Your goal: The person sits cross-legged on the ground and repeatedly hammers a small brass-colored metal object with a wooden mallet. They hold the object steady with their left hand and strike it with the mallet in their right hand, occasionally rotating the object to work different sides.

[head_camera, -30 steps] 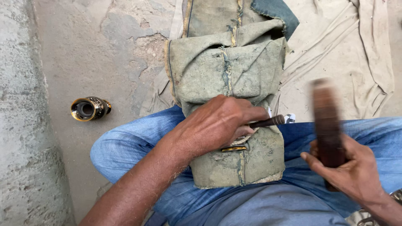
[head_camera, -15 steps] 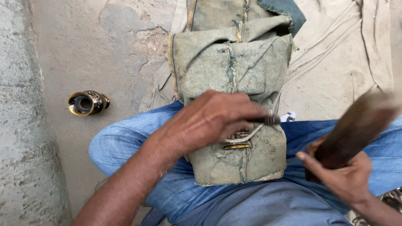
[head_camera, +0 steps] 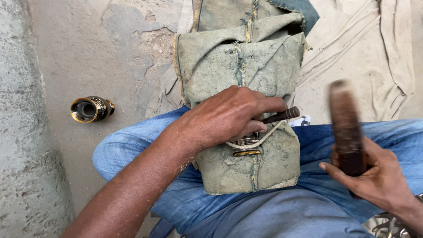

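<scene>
My right hand, gripping the blurred dark wooden mallet, had swung it upright. My left hand stayed clenched on a thin dark rod atop the coarse green canvas pad.

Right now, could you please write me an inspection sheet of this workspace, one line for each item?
Surface: a worn greenish cloth pad lies folded over the person's lap, on blue trousers.
Job's things: a thin dark tool and a small metal ring piece with a cord around it, pressed on the pad; a dark wooden stick, blurred.
Clutter: a small brass piece on the concrete floor.
Grippers: left hand grips the thin dark tool; right hand grips the wooden stick upright.
Cables: nothing seen.
Surroundings: a pale cloth sheet on the ground at the right; a rough concrete edge at the left.
</scene>
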Available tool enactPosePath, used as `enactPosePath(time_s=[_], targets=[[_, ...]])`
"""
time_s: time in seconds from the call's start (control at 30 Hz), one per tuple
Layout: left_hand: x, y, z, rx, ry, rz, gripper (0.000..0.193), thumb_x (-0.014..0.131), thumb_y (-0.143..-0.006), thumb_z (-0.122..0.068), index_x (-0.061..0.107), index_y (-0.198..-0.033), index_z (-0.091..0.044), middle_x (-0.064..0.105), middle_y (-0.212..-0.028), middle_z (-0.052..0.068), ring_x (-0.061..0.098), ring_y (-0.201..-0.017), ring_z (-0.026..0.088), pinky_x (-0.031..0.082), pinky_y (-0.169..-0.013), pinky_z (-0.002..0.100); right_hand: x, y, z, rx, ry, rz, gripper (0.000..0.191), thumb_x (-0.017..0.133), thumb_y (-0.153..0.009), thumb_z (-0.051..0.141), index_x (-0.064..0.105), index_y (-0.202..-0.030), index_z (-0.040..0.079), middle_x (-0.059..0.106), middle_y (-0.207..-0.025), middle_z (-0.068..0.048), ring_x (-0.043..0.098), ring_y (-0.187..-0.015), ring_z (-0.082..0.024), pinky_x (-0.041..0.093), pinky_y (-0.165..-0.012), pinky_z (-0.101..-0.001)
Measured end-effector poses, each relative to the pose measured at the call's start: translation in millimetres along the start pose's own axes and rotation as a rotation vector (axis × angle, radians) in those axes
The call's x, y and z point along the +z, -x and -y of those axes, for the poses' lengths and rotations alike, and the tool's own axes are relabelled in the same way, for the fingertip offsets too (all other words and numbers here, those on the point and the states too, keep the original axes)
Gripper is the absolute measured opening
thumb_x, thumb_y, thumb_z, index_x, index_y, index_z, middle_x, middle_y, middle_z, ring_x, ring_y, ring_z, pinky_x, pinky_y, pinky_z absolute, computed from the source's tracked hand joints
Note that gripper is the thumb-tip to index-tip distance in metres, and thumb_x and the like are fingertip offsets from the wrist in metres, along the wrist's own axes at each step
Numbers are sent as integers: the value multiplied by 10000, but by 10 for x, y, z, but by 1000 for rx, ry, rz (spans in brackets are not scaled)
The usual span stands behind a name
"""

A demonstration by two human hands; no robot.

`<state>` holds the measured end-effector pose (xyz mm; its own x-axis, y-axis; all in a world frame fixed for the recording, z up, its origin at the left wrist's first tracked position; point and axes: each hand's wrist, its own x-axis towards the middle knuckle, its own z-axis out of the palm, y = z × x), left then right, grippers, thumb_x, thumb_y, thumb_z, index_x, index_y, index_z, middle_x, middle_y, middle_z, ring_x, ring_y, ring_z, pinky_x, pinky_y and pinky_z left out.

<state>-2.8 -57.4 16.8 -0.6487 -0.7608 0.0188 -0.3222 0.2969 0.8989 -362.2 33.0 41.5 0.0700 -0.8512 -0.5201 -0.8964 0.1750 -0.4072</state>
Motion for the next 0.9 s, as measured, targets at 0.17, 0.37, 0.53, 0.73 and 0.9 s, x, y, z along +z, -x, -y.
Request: enactPosePath(time_s=[0.17,0.37,0.53,0.73,0.9], targets=[[-52,12,-56,15,1,8,497,780,-796,-145,662,-1279,-154,776,-1048,57,754,-919,250,587,-795,416,104,100,82,-169,-106,-198,376,840,-711,164,643,-1014,60,683,-766,-19,670,-634,-106,593,-563,-281],[-93,17,-107,70,-45,51,404,759,-819,-114,695,-1212,-182,764,-948,44,747,-873,244,589,-765,412,122,107,-3,-82,231,-216,416,896,-722,259,678,-1017,63,688,-720,-32,658,-625,-140,577,-574,-313],[-59,84,-32,86,-74,32,377,766,-820,-162,698,-1191,-140,744,-908,70,727,-822,255,587,-734,409,72,53,-73,-67,182,-188,362,883,-717,193,684,-986,55,652,-724,-59,636,-615,-183,570,-549,-350],[25,253,105,123,53,-190,370,739,-886,-236,690,-1228,-103,768,-1026,54,748,-849,181,627,-768,354,-237,-91,134,-229,-78,-129,227,804,-885,276,672,-960,106,685,-781,-28,709,-693,-138,597,-628,-301],[102,324,167,56,67,-296,417,781,-879,-223,678,-1255,-74,757,-1066,84,738,-815,164,626,-722,320,-540,-517,392,-113,290,-147,504,862,-783,186,639,-1207,27,740,-829,-113,757,-676,-214,646,-643,-355]])
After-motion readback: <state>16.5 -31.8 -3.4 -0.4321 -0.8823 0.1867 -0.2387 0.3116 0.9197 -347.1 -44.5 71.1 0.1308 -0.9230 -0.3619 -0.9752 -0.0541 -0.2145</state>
